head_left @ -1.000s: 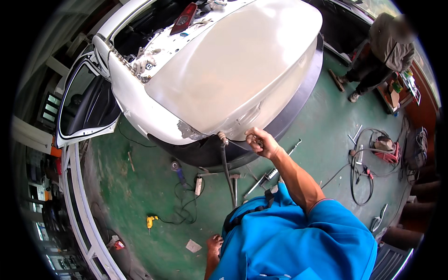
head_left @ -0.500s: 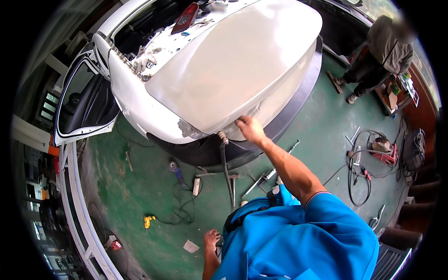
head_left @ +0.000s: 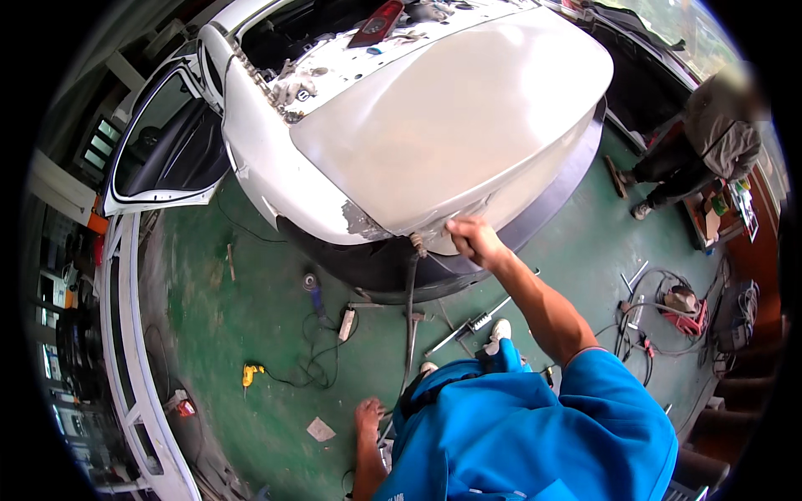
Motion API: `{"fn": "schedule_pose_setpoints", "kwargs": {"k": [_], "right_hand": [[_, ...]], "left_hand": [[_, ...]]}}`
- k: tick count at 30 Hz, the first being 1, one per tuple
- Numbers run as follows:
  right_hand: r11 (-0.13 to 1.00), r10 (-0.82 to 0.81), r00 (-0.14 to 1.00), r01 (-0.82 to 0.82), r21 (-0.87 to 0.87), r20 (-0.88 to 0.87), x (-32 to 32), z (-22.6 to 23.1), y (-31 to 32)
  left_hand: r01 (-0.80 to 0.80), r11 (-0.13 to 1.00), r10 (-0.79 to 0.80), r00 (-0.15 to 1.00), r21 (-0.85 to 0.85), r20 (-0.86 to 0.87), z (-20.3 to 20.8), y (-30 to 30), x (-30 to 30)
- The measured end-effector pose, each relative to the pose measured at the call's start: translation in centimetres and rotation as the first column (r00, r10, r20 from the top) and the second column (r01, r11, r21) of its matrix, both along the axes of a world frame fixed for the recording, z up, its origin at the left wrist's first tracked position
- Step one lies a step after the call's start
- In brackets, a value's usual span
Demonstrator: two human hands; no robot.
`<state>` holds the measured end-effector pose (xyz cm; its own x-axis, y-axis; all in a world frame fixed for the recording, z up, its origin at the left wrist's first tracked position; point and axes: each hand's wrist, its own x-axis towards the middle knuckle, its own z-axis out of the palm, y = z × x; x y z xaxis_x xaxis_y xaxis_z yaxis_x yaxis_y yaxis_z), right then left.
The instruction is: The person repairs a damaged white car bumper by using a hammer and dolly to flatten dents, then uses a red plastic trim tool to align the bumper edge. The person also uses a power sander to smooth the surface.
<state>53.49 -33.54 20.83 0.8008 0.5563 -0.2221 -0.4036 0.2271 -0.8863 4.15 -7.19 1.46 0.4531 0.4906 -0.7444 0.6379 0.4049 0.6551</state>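
Bright blue short-sleeved shirt, bare hands, pale shoes.
The shirt (head_left: 535,426) is a plain, saturated blue, its cloth smooth with soft, broad creases; the right sleeve (head_left: 622,380) is the same blue and ends above the elbow in a narrow edging. Small white lettering (head_left: 393,498) shows at the bottom of the view, with a pointed blue flap (head_left: 549,491) to its right. A black band (head_left: 430,391) lies at the waist. Both the right hand (head_left: 476,242) and left hand (head_left: 369,412) are bare; the shoes (head_left: 500,329) look whitish.
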Motion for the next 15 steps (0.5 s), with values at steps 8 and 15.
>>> {"fn": "schedule_pose_setpoints", "kwargs": {"k": [8,15], "right_hand": [[0.899,0.423,0.848,-0.347,0.268,-0.320,-12.6,-2.8,4.6],[0.813,0.563,0.811,-0.511,-0.279,0.158,-23.1,3.6,14.3]], "left_hand": [[-0.112,0.991,0.129,0.941,-0.074,0.313,10.5,-4.8,10.7],[-0.049,0.626,0.718,0.426,-0.778,0.551,11.0,-6.9,15.1]]}}
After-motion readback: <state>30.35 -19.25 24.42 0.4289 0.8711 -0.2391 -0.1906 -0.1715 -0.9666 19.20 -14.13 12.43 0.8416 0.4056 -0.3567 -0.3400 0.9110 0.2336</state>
